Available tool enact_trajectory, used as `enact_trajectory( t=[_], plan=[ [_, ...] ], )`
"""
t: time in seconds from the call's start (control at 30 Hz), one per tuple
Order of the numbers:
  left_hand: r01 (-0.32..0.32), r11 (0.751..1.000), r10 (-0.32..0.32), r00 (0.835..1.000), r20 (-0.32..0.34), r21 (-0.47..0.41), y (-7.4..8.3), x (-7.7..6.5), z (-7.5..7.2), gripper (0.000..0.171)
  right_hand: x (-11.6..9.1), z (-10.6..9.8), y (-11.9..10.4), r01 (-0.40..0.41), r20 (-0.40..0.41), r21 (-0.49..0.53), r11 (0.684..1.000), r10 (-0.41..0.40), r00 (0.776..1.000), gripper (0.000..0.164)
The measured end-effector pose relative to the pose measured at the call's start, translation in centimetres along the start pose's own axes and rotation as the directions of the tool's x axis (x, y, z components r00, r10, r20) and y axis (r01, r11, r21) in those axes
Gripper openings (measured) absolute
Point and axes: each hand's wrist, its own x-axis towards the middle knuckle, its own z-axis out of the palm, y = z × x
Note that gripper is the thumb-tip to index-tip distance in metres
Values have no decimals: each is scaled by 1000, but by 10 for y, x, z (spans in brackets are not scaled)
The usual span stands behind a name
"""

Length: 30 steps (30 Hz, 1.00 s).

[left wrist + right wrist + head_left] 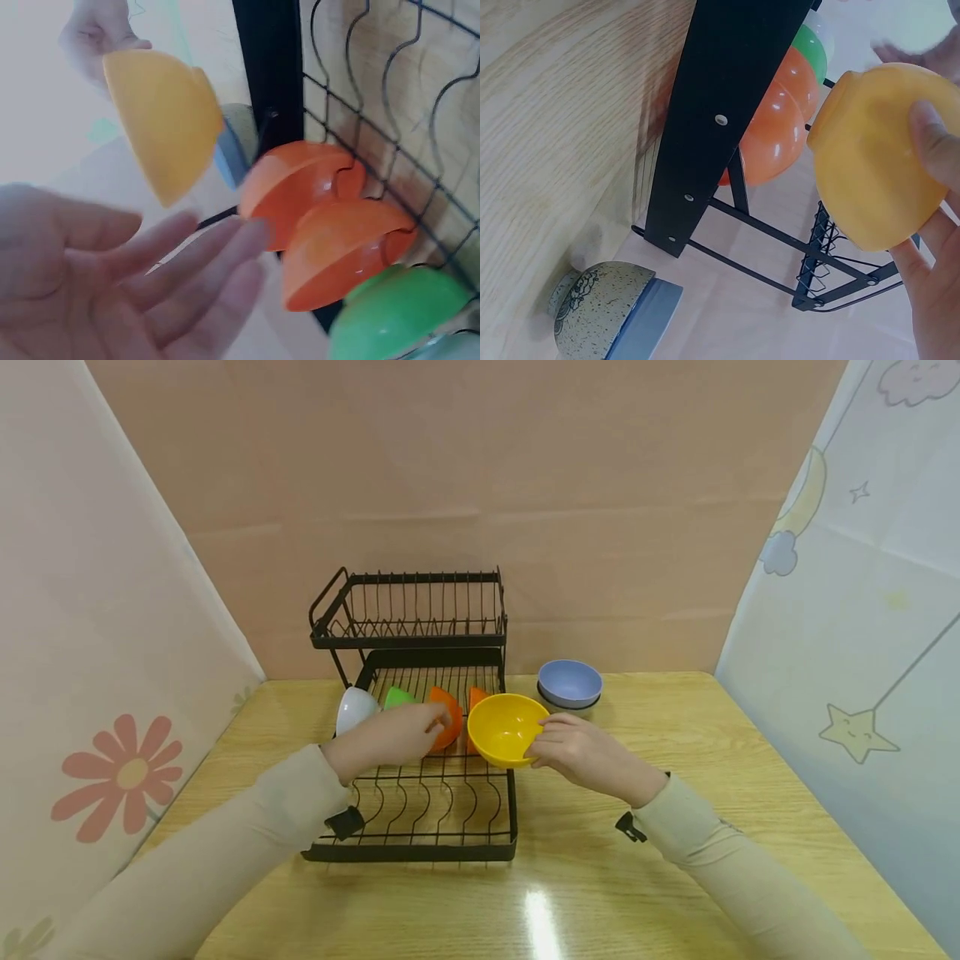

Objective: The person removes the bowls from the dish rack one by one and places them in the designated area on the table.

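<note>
My right hand (581,753) grips a yellow bowl (504,739) by its right rim, fingers inside and thumb on the outer wall in the right wrist view. It hangs over the right side of a black dish rack (408,853). Over the rack's left part is my left hand (397,732), its fingers loosely extended and apart from the yellow bowl in the left wrist view. Standing on edge in the lower rack are a white bowl (354,708), a green bowl (399,697) and two orange bowls (349,251), partly hidden by the left hand in the head view.
Right of the rack, a blue bowl (570,681) sits inside a speckled bowl (604,307) on the wooden table (637,893). The rack's upper tier (408,642) rises at the back. Patterned side walls and a plain backdrop enclose the table.
</note>
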Motion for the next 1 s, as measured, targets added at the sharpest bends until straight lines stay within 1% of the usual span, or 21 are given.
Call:
enact_trajectory(
  t=[0.03,0.07,0.13,0.17,0.23,0.27,0.33,0.43,0.57,0.7,0.87,0.93,1.0],
  plan=[
    [8,1000,-10,997,70,17,-3,0,0,28,0,0,0,-3,2,1,1000,3,1000,21],
    [5,999,-10,991,134,38,-6,0,1,28,0,0,0,-6,4,2,1000,6,1000,21],
    [-16,996,-4,971,241,83,-11,-1,3,28,0,0,0,-10,11,9,1000,10,1000,21],
    [-26,995,-3,958,288,98,-14,-2,5,28,-1,0,0,-11,12,12,1000,11,1000,20],
    [-45,992,-1,931,366,116,-18,-4,7,29,-1,1,-1,-14,17,18,1000,14,1000,20],
    [-53,992,3,919,394,117,-19,-4,8,29,-1,1,-1,-16,17,20,1000,15,1000,20],
    [-57,993,7,901,434,104,-21,-5,9,30,-1,1,-1,-15,9,23,1000,15,1000,20],
    [-69,994,20,884,467,89,-22,-6,10,27,-2,1,0,-13,-4,23,1000,13,1000,19],
    [-73,993,20,869,495,88,-22,-6,12,24,-4,1,0,-11,-12,19,1000,11,1000,19],
    [-76,993,22,867,498,88,-23,-5,14,25,-5,0,1,-16,-17,21,1000,16,1000,17],
    [-70,995,25,870,493,74,-23,-5,15,26,-9,-2,3,-30,-22,22,999,30,999,14],
    [-72,995,27,870,492,73,-23,-5,15,26,-11,-3,5,-38,-25,18,999,38,999,19],
    [-74,994,28,870,492,75,-23,-5,15,26,-13,-4,6,-42,-35,9,999,42,998,30]
  ],
)
